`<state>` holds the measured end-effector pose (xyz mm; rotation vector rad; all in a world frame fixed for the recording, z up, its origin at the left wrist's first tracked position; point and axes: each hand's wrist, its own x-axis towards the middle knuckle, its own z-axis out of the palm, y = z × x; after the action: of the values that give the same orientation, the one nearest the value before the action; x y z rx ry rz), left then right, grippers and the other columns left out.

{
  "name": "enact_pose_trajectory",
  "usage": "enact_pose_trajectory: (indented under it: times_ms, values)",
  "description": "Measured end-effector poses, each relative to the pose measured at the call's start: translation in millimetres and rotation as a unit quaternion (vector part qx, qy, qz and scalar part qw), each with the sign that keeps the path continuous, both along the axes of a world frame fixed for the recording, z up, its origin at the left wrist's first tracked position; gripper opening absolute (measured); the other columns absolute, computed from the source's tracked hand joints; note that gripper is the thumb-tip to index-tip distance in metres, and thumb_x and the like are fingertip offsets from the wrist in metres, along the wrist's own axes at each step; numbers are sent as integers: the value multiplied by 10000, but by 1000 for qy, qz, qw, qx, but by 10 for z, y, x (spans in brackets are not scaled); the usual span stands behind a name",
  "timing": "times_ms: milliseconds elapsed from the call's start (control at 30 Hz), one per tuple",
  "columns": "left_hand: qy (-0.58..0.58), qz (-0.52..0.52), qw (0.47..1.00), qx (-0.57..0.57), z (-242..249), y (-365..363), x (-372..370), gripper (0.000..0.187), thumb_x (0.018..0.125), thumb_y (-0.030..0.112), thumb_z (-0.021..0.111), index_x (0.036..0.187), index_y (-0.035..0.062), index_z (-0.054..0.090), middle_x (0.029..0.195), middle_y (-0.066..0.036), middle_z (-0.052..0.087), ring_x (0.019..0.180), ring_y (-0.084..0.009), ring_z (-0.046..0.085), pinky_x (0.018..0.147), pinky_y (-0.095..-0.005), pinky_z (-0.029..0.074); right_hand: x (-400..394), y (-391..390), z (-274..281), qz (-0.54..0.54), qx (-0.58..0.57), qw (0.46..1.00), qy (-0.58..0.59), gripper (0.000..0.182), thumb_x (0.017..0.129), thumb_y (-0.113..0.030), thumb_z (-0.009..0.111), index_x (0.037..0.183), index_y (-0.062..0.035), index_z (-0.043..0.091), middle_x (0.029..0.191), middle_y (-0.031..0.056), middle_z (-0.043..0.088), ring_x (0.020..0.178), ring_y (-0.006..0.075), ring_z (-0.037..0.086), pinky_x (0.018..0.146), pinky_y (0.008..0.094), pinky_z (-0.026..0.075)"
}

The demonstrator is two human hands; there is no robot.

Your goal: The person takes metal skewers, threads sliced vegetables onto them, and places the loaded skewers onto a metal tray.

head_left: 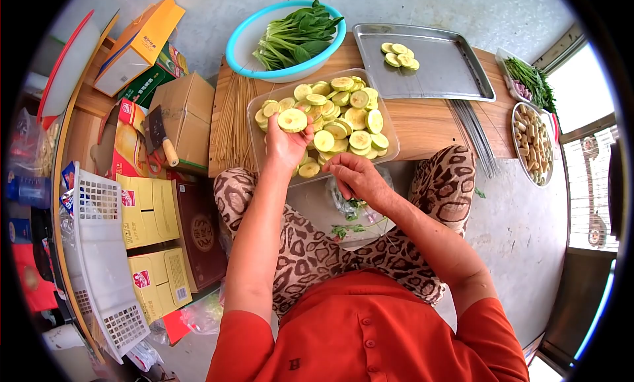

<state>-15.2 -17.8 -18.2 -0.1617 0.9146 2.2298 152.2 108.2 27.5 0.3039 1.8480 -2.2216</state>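
Observation:
My left hand (285, 144) grips a round zucchini slice (292, 120), its pale cut face turned up, over the left part of a clear plastic bin (394, 127). Many more green-rimmed zucchini slices (360, 139) are heaped in that bin. Close to the bin's near right edge hangs my right hand (362, 178), its fingers loosely bent and partly apart, with nothing visible in them. Thin wooden skewers (236, 121) lie on the wooden table to the left of the bin. On the right, a metal tray (436, 75) carries several zucchini slices (399, 55).
A blue-rimmed basin (241, 58) of leafy greens stands behind the bin. Metal skewers (474, 137) stick out past the table's front edge. At right is a bowl of short beige pieces (531, 141). A cleaver (158, 134) and cardboard boxes (185, 114) are at left.

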Motion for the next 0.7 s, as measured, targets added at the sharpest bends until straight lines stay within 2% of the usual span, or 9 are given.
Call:
enact_pose_trajectory:
  times_ms: [700]
  values:
    - [40,22,999,-1,-3,103,50,507,924,428,224,988,35,538,722,-124,584,564,-228,533,502,-331,418,-91,-133,-66,-33,-60,997,-20,187,963,-191,462,990,-42,571,516,-2,481,415,60,374,405,207,273]
